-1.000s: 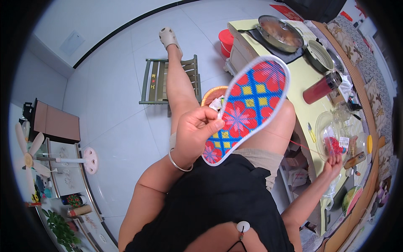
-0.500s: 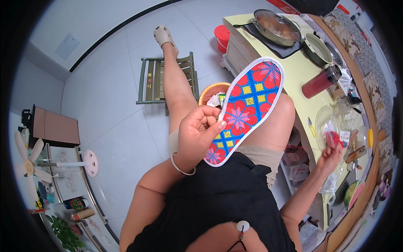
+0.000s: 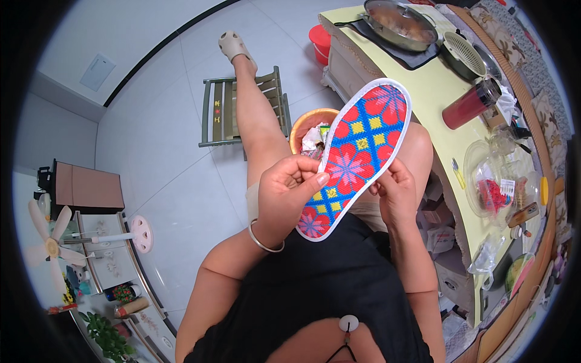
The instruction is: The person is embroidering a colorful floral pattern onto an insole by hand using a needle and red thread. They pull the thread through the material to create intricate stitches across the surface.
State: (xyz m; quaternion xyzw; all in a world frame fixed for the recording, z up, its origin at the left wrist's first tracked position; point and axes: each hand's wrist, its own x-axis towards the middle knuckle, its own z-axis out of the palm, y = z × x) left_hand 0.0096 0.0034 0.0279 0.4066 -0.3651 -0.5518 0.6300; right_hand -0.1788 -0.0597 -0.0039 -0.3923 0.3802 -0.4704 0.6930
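Table [image 3: 433,91]: pale yellow top, its left long edge passing beside the person's right knee. Stool [image 3: 227,115]: slatted, green-framed, stands on the floor left of the table's far corner; the person's left leg passes above it. Lidded pan [image 3: 400,27]: on a black mat [image 3: 376,43] at the table's far end. Red bucket [image 3: 319,43]: on the floor, just beside the table's far left corner. Bin [image 3: 295,134]: orange-rimmed, holding crumpled wrappers, near the table's left edge. Colander [image 3: 465,55]: just beside the pan, toward the table's right edge. Clear tray [image 3: 472,164]: farther along toward the near end, also on the right side.

Insole [image 3: 348,163]: off the table, held in the air over the lap, tilted, its broad end up and toward the table's left edge; red flowers, blue bands and yellow squares, white border. Flask [image 3: 469,106]: dark red, lying between colander and tray.

Left hand [image 3: 290,184]: grip narrow, thumb on the face of the insole, pinching its left border. Right hand [image 3: 399,193]: fingers drawn together at the opposite border; cannot tell whether they pinch the insole or something finer. Phone [image 3: 523,213]: near the table's right edge, beside the tray. Red bundle [image 3: 491,196]: at the tray. Yellow-handled tool [image 3: 458,175]: near the table's left edge. Bangle [image 3: 266,239]: on the left wrist.
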